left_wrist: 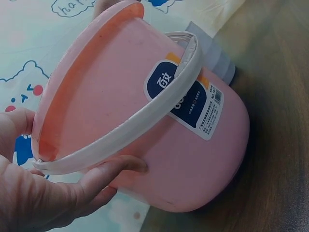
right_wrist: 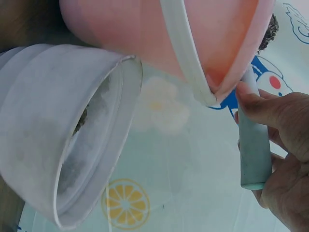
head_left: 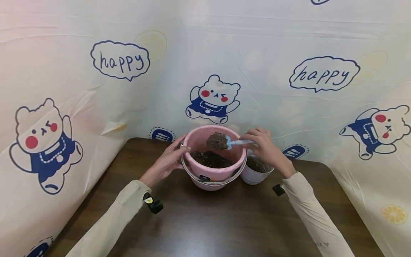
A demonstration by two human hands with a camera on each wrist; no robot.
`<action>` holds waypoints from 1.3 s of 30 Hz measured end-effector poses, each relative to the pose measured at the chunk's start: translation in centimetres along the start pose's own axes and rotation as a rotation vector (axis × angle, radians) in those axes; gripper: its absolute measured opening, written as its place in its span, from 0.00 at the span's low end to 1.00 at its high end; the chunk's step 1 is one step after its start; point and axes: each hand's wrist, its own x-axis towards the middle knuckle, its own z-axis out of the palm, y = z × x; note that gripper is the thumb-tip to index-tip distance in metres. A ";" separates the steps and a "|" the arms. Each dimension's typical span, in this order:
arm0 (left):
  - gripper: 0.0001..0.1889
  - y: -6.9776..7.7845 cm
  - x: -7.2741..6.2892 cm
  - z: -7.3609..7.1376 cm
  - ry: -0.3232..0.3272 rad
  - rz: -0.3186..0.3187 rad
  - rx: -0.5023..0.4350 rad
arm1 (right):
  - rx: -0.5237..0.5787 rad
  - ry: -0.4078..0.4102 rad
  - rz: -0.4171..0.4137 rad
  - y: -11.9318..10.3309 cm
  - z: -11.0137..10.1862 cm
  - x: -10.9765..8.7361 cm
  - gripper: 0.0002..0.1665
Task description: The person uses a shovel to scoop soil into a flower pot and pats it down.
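A pink bucket (head_left: 221, 174) stands on the table with dark soil (head_left: 210, 160) inside. My left hand (head_left: 165, 160) grips its left rim, thumb at the edge and fingers against the outer wall. In my right hand (head_left: 264, 148) is the pale blue handle of a small trowel (head_left: 239, 142), held over the bucket's right rim. A heap of soil (head_left: 217, 140) sits on the trowel's blade above the bucket's opening. Just right of the bucket, below my right hand, is a whitish pot (head_left: 253, 176) with dark soil in it. Its ridged wall (right_wrist: 29, 125) shows in the right wrist view.
The bucket's white carrying handle (left_wrist: 130, 128) hangs down across its front, over a dark label (left_wrist: 193, 104). The brown wooden table (head_left: 205, 217) extends toward me. A printed cloth (head_left: 257, 43) with cartoon bears rises behind and at both sides.
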 end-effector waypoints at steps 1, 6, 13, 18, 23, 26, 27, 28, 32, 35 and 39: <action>0.39 0.0 0.0 0.0 0.001 0.002 -0.002 | 0.000 0.002 -0.002 0.0 -0.1 -0.1 0.16; 0.39 0.1 -0.2 -0.1 0.001 0.006 -0.013 | -0.004 0.011 0.001 0.3 -0.7 -0.8 0.18; 0.39 0.1 -0.2 -0.1 0.000 0.013 -0.024 | -0.013 0.054 -0.049 1.1 -2.1 -1.1 0.18; 0.39 0.0 -0.1 -0.1 0.004 0.013 -0.027 | -0.026 0.104 -0.082 1.9 -3.4 -1.1 0.18; 0.40 -0.1 0.0 -0.1 0.004 0.010 -0.021 | -0.049 0.175 -0.126 2.7 -4.4 -1.8 0.18; 0.40 -0.2 0.0 -0.1 0.010 0.009 -0.029 | -0.059 0.190 -0.122 3.2 -4.8 -2.5 0.19; 0.40 -0.2 0.0 0.0 0.009 0.010 -0.029 | -0.061 0.192 -0.119 3.3 -4.9 -2.7 0.19; 0.40 -0.3 0.0 0.0 0.010 0.010 -0.031 | -0.068 0.199 -0.119 3.5 -5.0 -3.0 0.19; 0.40 -0.3 -0.1 0.1 0.007 0.007 -0.031 | -0.092 0.227 -0.130 4.1 -5.3 -4.2 0.21; 0.41 -0.3 -0.2 0.0 0.010 0.003 -0.028 | -0.105 0.243 -0.134 4.5 -5.5 -4.9 0.21; 0.41 -0.2 -0.3 -0.1 0.012 0.006 -0.022 | -0.115 0.262 -0.127 5.0 -5.8 -5.7 0.21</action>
